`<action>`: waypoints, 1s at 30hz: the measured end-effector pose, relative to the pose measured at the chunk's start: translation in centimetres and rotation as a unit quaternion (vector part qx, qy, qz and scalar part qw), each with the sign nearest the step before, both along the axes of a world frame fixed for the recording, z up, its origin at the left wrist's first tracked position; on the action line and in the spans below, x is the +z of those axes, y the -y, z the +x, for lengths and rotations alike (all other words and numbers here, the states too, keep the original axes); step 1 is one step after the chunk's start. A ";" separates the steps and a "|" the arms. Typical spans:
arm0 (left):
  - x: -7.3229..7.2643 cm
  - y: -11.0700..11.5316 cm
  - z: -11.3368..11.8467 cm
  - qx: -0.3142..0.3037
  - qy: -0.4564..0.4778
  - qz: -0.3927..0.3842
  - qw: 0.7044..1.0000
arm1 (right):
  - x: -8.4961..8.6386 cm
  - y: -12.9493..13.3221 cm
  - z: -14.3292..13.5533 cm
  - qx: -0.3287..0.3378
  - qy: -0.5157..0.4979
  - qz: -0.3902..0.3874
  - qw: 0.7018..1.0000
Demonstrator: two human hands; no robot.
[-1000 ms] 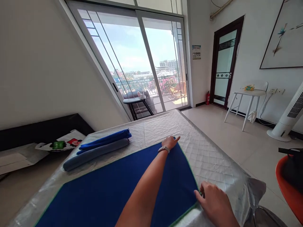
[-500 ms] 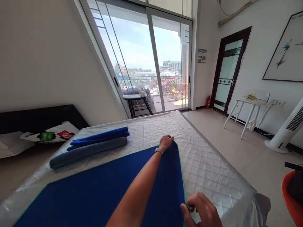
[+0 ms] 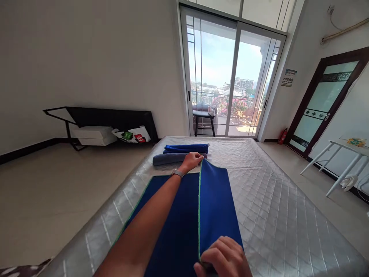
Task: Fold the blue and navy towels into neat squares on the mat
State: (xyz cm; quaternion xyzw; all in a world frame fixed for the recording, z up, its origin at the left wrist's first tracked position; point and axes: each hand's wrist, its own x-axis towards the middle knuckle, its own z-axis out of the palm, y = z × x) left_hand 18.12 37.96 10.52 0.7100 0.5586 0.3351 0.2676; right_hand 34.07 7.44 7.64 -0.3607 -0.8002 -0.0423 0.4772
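A dark blue towel (image 3: 175,215) with green stitched edging lies on a silver quilted mattress (image 3: 276,215). Its right side is lifted and turned over to the left, so a brighter blue strip (image 3: 219,204) shows. At the far corner of that flap, my left hand (image 3: 192,161), with a watch at the wrist, pinches the green edge. The near end of the same edge is pinched in my right hand (image 3: 223,257), at the bottom of the view. Just beyond my left hand lie a grey-blue rolled towel (image 3: 168,159) and a folded bright blue towel (image 3: 187,148).
A black bench (image 3: 112,117) stands by the left wall, with white boxes (image 3: 93,134) and a printed bag (image 3: 134,135) at it. Ahead is a sliding glass door (image 3: 233,77) with a stool (image 3: 204,115) behind it. A white table (image 3: 346,148) stands at the right.
Both hands have carried the towel's right edge up and leftward, folding it over. The camera view has swung left, bringing the bench into sight.
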 end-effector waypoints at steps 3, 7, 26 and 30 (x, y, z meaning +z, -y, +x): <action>0.4 0.6 -6.7 0.051 -0.017 -0.001 0.999 | 0.4 -1.5 -6.6 0.035 0.017 -0.013 0.999; 0.1 2.1 -14.0 0.097 -0.042 -0.009 0.994 | -2.2 -3.1 -14.4 0.006 0.054 -0.017 0.998; -4.7 10.4 -18.8 0.142 -0.124 -0.005 0.982 | -10.9 -2.6 -20.9 0.085 0.216 0.045 0.972; -5.6 18.1 -19.4 0.137 -0.182 -0.016 0.974 | -8.7 -1.7 -11.9 0.095 0.120 0.012 0.988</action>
